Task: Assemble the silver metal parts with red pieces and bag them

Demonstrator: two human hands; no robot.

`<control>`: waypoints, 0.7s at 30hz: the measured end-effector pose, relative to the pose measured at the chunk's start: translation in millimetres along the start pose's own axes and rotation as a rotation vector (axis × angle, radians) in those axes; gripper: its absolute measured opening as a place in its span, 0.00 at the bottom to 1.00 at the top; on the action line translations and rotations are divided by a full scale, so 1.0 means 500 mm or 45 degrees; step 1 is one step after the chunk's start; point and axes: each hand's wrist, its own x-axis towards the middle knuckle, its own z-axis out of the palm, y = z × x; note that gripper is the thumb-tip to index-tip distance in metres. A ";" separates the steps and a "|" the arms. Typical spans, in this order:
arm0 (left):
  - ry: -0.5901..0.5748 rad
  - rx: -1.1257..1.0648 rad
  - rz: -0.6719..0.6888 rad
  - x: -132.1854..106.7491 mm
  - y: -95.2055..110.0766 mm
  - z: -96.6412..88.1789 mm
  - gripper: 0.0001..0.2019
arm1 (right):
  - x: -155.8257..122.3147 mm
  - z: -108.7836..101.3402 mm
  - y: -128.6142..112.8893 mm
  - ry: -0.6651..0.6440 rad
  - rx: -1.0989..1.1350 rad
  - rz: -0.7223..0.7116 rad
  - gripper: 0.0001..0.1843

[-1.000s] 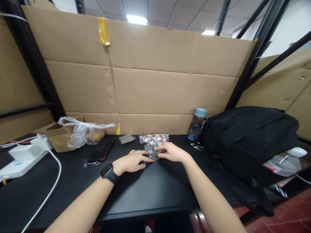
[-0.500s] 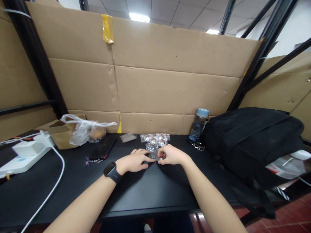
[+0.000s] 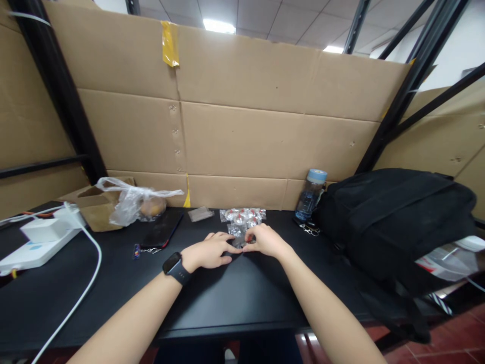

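My left hand (image 3: 215,251), a dark watch on its wrist, lies low over the table with its fingers apart. Its fingertips rest at the edge of a small clear plastic bag (image 3: 235,231). My right hand (image 3: 267,241) pinches a small round badge (image 3: 249,239) with red on it at the bag's right side; the fingers hide most of the badge. How far the badge is inside the bag, I cannot tell. Just behind, several round silvery badges with red marks (image 3: 241,217) lie in clear wrappers.
A stack of clear sleeves (image 3: 200,214) and a dark phone-like slab (image 3: 162,230) with a keychain lie to the left. Further left are a tied plastic bag (image 3: 129,205) and a white power strip (image 3: 36,252). A water bottle (image 3: 309,196) and black backpack (image 3: 394,222) stand right.
My right hand has shifted slightly left, bringing the badge closer to the clear bag and my left fingertips. My left hand stays almost where it was.
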 end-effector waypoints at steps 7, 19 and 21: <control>-0.003 0.002 -0.001 0.003 -0.004 0.003 0.24 | 0.001 -0.004 0.009 -0.105 0.110 -0.185 0.11; -0.006 -0.062 0.010 -0.002 -0.003 0.002 0.24 | 0.029 0.032 -0.010 0.168 -0.091 0.036 0.17; -0.011 -0.078 0.017 -0.004 0.001 -0.005 0.24 | 0.030 0.029 -0.014 0.198 -0.189 0.088 0.21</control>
